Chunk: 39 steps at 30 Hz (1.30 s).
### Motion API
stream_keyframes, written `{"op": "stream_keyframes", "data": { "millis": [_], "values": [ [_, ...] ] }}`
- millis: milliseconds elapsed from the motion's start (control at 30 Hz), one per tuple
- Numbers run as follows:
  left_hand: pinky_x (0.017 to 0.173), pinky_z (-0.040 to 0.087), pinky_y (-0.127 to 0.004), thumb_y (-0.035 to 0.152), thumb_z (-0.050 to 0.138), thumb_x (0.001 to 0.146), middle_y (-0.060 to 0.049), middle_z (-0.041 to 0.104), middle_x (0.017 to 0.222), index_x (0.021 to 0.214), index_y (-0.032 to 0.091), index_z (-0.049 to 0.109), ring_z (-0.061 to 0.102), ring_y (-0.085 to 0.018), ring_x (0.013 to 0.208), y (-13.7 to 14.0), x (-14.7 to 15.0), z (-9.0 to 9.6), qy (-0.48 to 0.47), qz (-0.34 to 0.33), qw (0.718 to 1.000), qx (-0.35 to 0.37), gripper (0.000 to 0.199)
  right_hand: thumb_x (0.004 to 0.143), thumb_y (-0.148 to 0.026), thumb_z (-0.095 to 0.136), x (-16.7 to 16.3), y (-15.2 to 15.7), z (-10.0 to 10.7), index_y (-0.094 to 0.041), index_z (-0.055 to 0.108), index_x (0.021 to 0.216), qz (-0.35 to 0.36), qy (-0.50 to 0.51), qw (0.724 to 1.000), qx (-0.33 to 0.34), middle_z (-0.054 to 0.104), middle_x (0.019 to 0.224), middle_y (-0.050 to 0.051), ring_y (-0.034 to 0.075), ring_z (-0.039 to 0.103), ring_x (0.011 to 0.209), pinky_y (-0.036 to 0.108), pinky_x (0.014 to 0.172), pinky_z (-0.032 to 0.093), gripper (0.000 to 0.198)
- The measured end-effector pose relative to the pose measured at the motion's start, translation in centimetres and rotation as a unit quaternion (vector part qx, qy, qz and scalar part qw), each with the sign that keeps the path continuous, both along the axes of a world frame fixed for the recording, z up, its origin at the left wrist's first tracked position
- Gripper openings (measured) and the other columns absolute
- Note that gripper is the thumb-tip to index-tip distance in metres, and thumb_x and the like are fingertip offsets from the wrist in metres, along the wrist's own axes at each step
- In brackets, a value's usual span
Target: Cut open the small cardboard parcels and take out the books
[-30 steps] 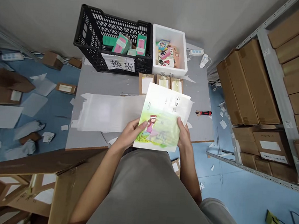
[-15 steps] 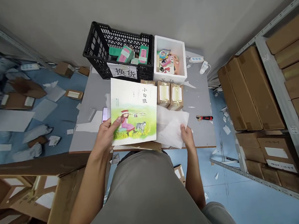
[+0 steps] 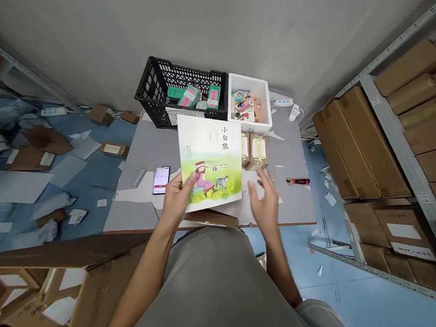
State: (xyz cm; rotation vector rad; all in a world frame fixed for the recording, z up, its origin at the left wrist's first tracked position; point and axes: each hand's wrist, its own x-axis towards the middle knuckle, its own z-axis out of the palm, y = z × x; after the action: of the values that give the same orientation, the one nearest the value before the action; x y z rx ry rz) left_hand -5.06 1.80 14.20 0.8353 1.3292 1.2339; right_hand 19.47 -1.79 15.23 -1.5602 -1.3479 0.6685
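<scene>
Fingers of the left hand (image 3: 175,199): what do they have hold of?

A book (image 3: 219,141), pinched at its edge between seven and eight o'clock on the cover. Thumb on the front; the other fingers are mostly hidden behind it.

And where does the book sit?

Tilted, in front of the person, over the near part of the grey table (image 3: 293,206). Its cover shows a seated figure in a red hat and a grey animal.

Then the right hand (image 3: 265,204)?

At four o'clock from the book, just beside it. Thumb and fingers stand well apart and grip nothing; the labelled, taped boxes are nearest.

Now the surroundings, reading clockwise hours from the book?

Nine o'clock, on the floor (image 3: 92,179): a small brown parcel (image 3: 114,150). Eight: a phone (image 3: 161,180), screen lit, flat on the table. Eleven: a black crate (image 3: 153,106) with green-and-pink cartons (image 3: 189,96) inside.

Further right?

One o'clock: a white box (image 3: 269,107) of colourful items (image 3: 246,108), right by the crate. Between two and three: those taped boxes (image 3: 258,151). Three: a red-and-black cutter (image 3: 298,181) on the table and, well beyond, tall brown cartons (image 3: 346,142).
</scene>
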Motion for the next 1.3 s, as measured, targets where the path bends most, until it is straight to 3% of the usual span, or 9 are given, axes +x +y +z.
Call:
{"op": "stream_keyframes", "data": {
  "millis": [133, 200, 367, 500, 567, 733, 967, 1133, 1300],
  "values": [
    [0.100, 0.072, -0.043, 0.079, 0.077, 0.100, -0.013, 0.089, 0.121, 0.123, 0.017, 0.087, 0.084, -0.035, 0.119, -1.2, 2.8, 0.3, 0.106, -0.029, 0.991, 0.078, 0.067, 0.105, -0.071, 0.079, -5.8, 0.5, 2.1, -0.029, 0.065, 0.170, 0.107, 0.069, 0.992, -0.024, 0.066, 0.174, 0.012, 0.036, 0.063, 0.161, 0.053, 0.130, 0.060, 0.079],
    [0.114, 0.068, -0.047, 0.071, 0.074, 0.105, -0.013, 0.087, 0.134, 0.135, 0.020, 0.086, 0.081, -0.036, 0.132, -2.1, 4.0, 0.4, 0.149, -0.087, 0.976, 0.131, 0.061, 0.097, -0.072, 0.087, -7.2, 1.1, 1.9, -0.027, 0.066, 0.169, 0.093, 0.068, 0.993, -0.032, 0.071, 0.167, 0.014, 0.039, 0.064, 0.161, 0.055, 0.132, 0.059, 0.088],
    [0.143, 0.045, -0.052, 0.057, 0.082, 0.104, -0.012, 0.059, 0.180, 0.172, 0.030, 0.064, 0.055, -0.035, 0.170, -2.3, 3.4, -0.2, 0.207, -0.257, 0.914, 0.235, 0.076, 0.104, -0.077, 0.073, -5.4, 2.9, 1.9, -0.023, 0.085, 0.135, 0.023, 0.172, 0.984, -0.041, 0.089, 0.130, 0.014, 0.040, 0.081, 0.135, 0.057, 0.122, 0.064, 0.064],
    [0.142, 0.044, -0.061, 0.072, 0.087, 0.097, -0.019, 0.044, 0.190, 0.182, 0.028, 0.048, 0.046, -0.040, 0.175, 0.3, -0.3, -0.9, 0.184, -0.123, 0.960, 0.174, 0.104, 0.087, -0.081, 0.090, -1.8, 3.0, 2.8, -0.020, 0.086, 0.130, 0.057, 0.311, 0.943, -0.101, 0.090, 0.129, 0.015, 0.044, 0.083, 0.129, 0.060, 0.112, 0.071, 0.075],
    [0.136, 0.051, -0.062, 0.078, 0.089, 0.093, -0.023, 0.050, 0.185, 0.183, 0.025, 0.046, 0.054, -0.043, 0.169, 1.3, -2.3, -0.7, 0.114, -0.108, 0.978, 0.134, 0.112, 0.082, -0.081, 0.095, -0.6, 2.5, 2.9, -0.020, 0.086, 0.131, 0.069, 0.355, 0.922, -0.135, 0.090, 0.129, 0.016, 0.045, 0.082, 0.133, 0.061, 0.111, 0.072, 0.078],
    [0.117, 0.065, -0.052, 0.070, 0.100, 0.085, -0.020, 0.081, 0.148, 0.161, 0.021, 0.072, 0.077, -0.040, 0.138, 1.8, -4.0, 1.3, -0.005, -0.227, 0.972, 0.065, 0.095, 0.078, -0.082, 0.098, 0.2, 1.9, 2.1, -0.020, 0.087, 0.129, 0.073, 0.377, 0.911, -0.151, 0.090, 0.129, 0.016, 0.046, 0.081, 0.137, 0.062, 0.113, 0.073, 0.081],
    [0.077, 0.057, -0.034, 0.055, 0.101, 0.087, -0.002, 0.075, 0.089, 0.120, 0.023, 0.084, 0.065, -0.020, 0.080, 2.6, -2.6, 2.3, 0.119, -0.160, 0.963, 0.180, 0.049, 0.088, -0.081, 0.093, 1.1, 3.0, 2.0, -0.025, 0.091, 0.130, 0.132, 0.289, 0.941, -0.113, 0.091, 0.130, 0.010, 0.041, 0.082, 0.133, 0.059, 0.116, 0.070, 0.070],
    [0.085, 0.055, -0.038, 0.037, 0.084, 0.101, -0.005, 0.084, 0.099, 0.094, 0.026, 0.077, 0.076, -0.025, 0.094, 3.3, -2.9, 3.1, 0.223, -0.084, 0.906, 0.350, 0.015, 0.098, -0.067, 0.093, 2.5, 3.7, 2.7, -0.046, 0.093, 0.128, 0.245, 0.139, 0.959, 0.014, 0.079, 0.158, -0.001, 0.037, 0.057, 0.168, 0.064, 0.144, 0.041, 0.038],
    [0.092, 0.057, -0.041, 0.023, 0.076, 0.101, -0.002, 0.089, 0.100, 0.083, 0.026, 0.070, 0.081, -0.024, 0.094, 3.3, -2.5, 3.6, 0.275, -0.056, 0.875, 0.395, 0.020, 0.105, -0.056, 0.089, 2.5, 3.7, 2.6, -0.053, 0.092, 0.128, 0.218, 0.086, 0.971, 0.050, 0.065, 0.174, -0.010, 0.033, 0.034, 0.182, 0.062, 0.150, 0.029, 0.023]
  ]
}}
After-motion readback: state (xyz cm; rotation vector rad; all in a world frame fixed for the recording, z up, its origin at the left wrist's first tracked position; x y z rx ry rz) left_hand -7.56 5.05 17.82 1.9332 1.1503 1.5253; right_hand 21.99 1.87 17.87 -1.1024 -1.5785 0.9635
